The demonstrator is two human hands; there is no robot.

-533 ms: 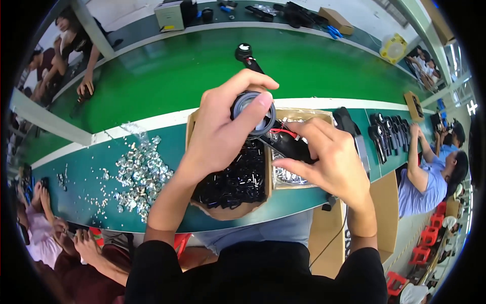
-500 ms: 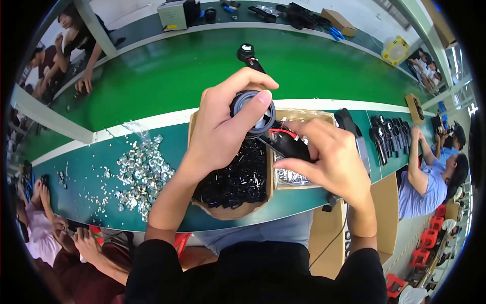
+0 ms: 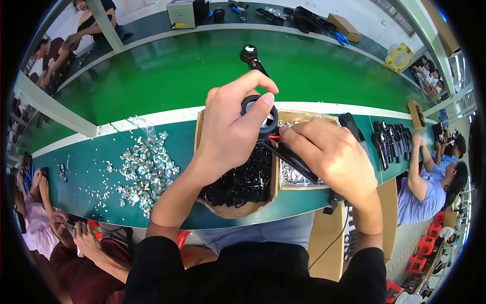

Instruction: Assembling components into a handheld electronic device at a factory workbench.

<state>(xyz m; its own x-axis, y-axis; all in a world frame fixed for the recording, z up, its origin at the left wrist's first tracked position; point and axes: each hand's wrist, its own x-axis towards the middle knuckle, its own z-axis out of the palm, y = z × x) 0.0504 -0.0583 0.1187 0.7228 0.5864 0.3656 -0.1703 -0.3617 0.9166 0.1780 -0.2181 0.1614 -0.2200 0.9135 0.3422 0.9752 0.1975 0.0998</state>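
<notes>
My left hand (image 3: 228, 121) grips the round head of a black handheld magnifying glass (image 3: 274, 121), thumb pressed across the ring. Its dark handle (image 3: 291, 158) slants down to the right, and a bit of red wire shows at the neck. My right hand (image 3: 336, 157) is closed round that handle, thumb and fingertips near the red wire; the fingers partly hide it. Beneath my hands stand a cardboard box of small black parts (image 3: 240, 180) and, on its right, a box of shiny metal parts (image 3: 298, 177). Another black magnifying glass (image 3: 248, 52) lies beyond my hands.
Loose silvery pieces (image 3: 147, 169) are spread over the bench at left. Several black magnifying glasses (image 3: 391, 139) lie in a row at right, near a co-worker in light blue (image 3: 422, 195). Other people sit at left. A white ledge (image 3: 169, 116) runs along the bench's far side.
My right hand's fingers have closed in on the neck by the red wire, where they were spread around the handle before. The magnifying glass stays in my left hand.
</notes>
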